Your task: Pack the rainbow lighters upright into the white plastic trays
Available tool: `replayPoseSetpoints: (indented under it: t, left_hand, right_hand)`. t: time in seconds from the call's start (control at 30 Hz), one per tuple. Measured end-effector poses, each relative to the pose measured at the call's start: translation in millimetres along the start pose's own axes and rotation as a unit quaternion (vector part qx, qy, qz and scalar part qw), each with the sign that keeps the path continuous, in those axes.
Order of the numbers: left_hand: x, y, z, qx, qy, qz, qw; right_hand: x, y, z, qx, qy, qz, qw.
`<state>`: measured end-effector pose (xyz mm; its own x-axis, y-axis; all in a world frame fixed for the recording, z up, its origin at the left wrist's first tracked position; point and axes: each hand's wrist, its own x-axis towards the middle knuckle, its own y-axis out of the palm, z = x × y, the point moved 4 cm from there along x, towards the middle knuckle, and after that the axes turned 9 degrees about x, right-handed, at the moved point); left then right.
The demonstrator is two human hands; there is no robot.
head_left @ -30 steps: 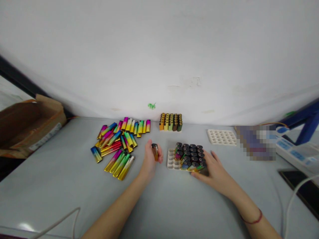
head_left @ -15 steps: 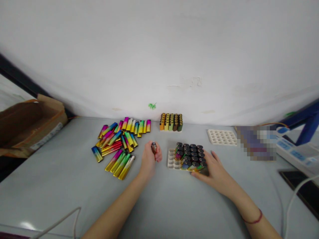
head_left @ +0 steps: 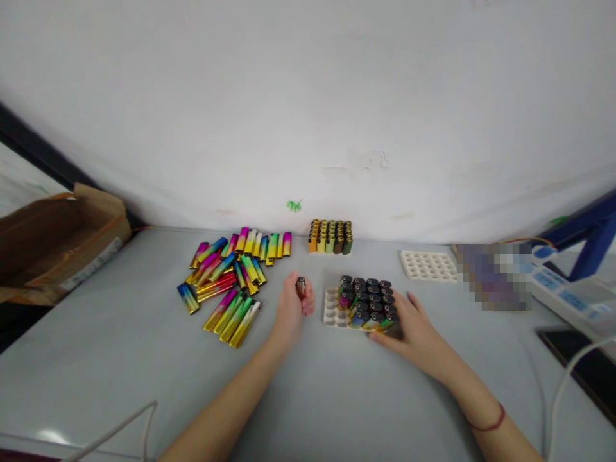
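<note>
My left hand (head_left: 287, 313) is closed around a lighter (head_left: 301, 286), whose dark metal top pokes out above the curled fingers. Just right of it lies a white tray (head_left: 330, 309) with round holes. Upright lighters (head_left: 373, 299) with black tops and shiny coloured bodies fill most of it; the bare holes are at its left end. Thumb and fingers of my right hand (head_left: 416, 330) clasp the tray's right end, partly hidden behind the lighters. Loose metallic rainbow lighters (head_left: 219, 266) lie in a heap to the left, several in a row at its front.
Against the wall stands a block of upright lighters (head_left: 330, 239) in orange, yellow, green and brown. A second white holed tray (head_left: 428, 265) lies back right. An open cardboard box (head_left: 96, 224) is far left. Cables, a white device (head_left: 572, 298) and a dark flat object (head_left: 577, 366) are right.
My left hand, with the lighter in it, has shifted slightly right towards the tray. My right hand keeps its place on the tray.
</note>
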<state>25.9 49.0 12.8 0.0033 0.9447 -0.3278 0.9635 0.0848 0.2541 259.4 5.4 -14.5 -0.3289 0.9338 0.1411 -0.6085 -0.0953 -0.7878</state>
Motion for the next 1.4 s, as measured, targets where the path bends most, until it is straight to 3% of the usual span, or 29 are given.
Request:
replayPoseSetpoints:
  t: [0.2, 0.7, 0.97, 1.13, 1.27, 1.4]
  left_hand:
    - [0.7, -2.4, -2.5, -0.021, -0.01, 0.001, 1.0]
    - [2.3, 3.7, 0.3, -0.046, 0.041, 0.04, 0.997]
    - [4.5, -2.0, -0.5, -0.057, 0.083, 0.011, 0.995]
    - [4.6, -8.8, -12.2, 0.079, 0.153, 0.057, 0.983]
    - [-3.0, -13.3, -27.4, 0.254, 0.188, 0.131, 0.94]
    - [-11.1, -10.8, -33.1, 0.31, 0.203, 0.186, 0.91]
  right_hand:
    - [-0.5, -0.6, -0.2, 0.003, -0.003, 0.0, 1.0]
    - [-0.3, -0.5, 0.6, 0.002, -0.002, 0.001, 1.0]
    - [-0.7, -0.4, 0.1, 0.001, -0.005, -0.006, 1.0]
    - [-0.2, -0.6, 0.7, 0.002, -0.004, -0.004, 1.0]
    - [0.8, -0.4, 0.5, 0.002, 0.0, 0.0, 1.0]
    - [1.2, -1.1, 1.3, 0.001, -0.003, -0.001, 1.0]
